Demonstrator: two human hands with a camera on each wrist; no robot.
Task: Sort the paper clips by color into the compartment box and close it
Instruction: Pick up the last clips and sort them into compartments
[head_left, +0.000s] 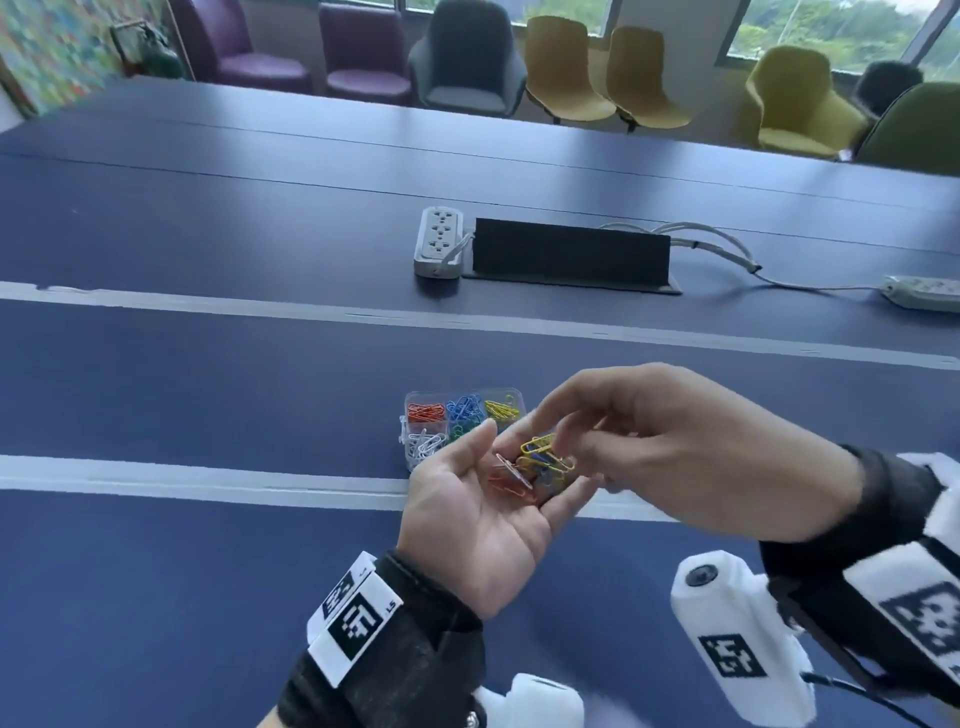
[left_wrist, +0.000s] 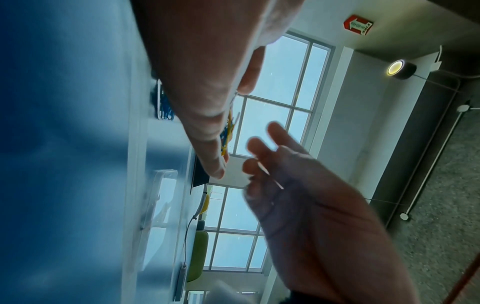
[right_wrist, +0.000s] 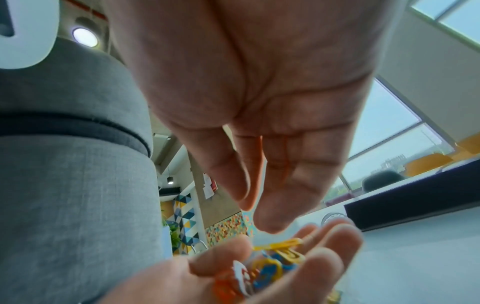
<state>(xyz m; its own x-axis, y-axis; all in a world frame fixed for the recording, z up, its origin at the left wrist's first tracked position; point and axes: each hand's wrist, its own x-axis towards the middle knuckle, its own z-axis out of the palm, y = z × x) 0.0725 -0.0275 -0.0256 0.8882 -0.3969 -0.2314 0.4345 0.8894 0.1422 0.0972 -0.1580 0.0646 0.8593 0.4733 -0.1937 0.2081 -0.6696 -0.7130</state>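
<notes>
Head view: compartment box (head_left: 415, 402) half-hidden

An office meeting room: well beyond the fingers (head_left: 571, 415) a long dark blue table (head_left: 260, 218) carries a white power strip (head_left: 439, 241) beside a black cable hatch (head_left: 569, 254), with grey cables (head_left: 717, 241) running to a second strip (head_left: 924, 293) far right of them. Past the far edge stand purple chairs (head_left: 358, 52), a grey one (head_left: 465, 57) and yellow ones (head_left: 602, 67) under tall windows (left_wrist: 275, 115), with a round ceiling lamp (left_wrist: 401, 69) overhead
</notes>
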